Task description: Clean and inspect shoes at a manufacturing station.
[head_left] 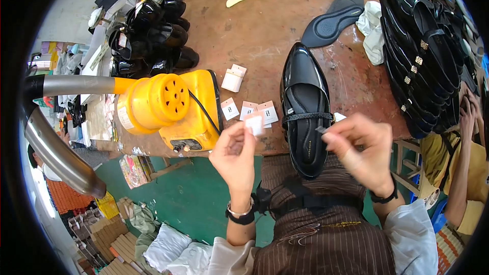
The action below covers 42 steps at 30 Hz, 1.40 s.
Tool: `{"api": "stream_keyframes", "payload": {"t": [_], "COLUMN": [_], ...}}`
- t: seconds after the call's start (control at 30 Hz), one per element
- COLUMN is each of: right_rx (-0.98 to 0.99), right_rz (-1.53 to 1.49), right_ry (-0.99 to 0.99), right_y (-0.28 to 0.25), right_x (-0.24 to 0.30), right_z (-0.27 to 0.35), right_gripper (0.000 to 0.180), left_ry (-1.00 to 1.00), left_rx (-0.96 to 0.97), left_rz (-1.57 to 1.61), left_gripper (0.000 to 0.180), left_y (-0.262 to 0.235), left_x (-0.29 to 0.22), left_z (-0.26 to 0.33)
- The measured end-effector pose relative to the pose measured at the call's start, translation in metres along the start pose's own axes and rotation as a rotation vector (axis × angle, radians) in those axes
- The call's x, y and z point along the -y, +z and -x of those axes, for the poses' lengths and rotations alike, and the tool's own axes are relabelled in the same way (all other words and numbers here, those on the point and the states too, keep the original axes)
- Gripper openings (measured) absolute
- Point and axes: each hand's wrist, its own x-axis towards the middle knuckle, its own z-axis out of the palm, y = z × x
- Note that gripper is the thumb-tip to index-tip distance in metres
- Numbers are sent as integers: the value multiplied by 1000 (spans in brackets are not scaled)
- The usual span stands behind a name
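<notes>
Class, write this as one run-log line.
left hand: pinching white item; right hand: pinching tiny item; black shoe: between hands; yellow machine: on table

Left grip (235,157) upright, thumb and forefinger pinched; right grip (364,148) pinched likewise, slightly blurred, angled inward.

Left fingers (249,144) pinch a white tag (255,124); right fingers (337,142) hold a small piece (321,129) near a black shoe (304,103).
</notes>
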Motion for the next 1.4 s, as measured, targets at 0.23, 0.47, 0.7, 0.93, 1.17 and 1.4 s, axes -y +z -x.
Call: {"api": "stream_keyframes", "payload": {"t": [0.23,0.47,0.7,0.93,1.17,1.4], "right_rx": [9,-22,336,-239,-95,55], "right_rz": [188,26,-549,232,410,757], "right_ry": [-191,-97,267,-172,-398,-513], "right_y": [40,36,0,-34,4,25], "right_x": [15,9,-5,-13,-43,-59], "right_z": [-5,-3,-7,-22,-42,-50], "right_gripper": [9,16,16,4,13,10], "left_ry": [14,489,785,539,63,-77], "left_rx": [78,102,151,292,275,189], "left_rz": [121,-283,-403,-498,-395,-221], "left_gripper": [19,24,29,27,21,44], "left_y": [9,19,18,28,62,66], "left_x": [-46,-50,-38,-37,-8,1], "left_z": [36,31,30,18,-9,-4]}}
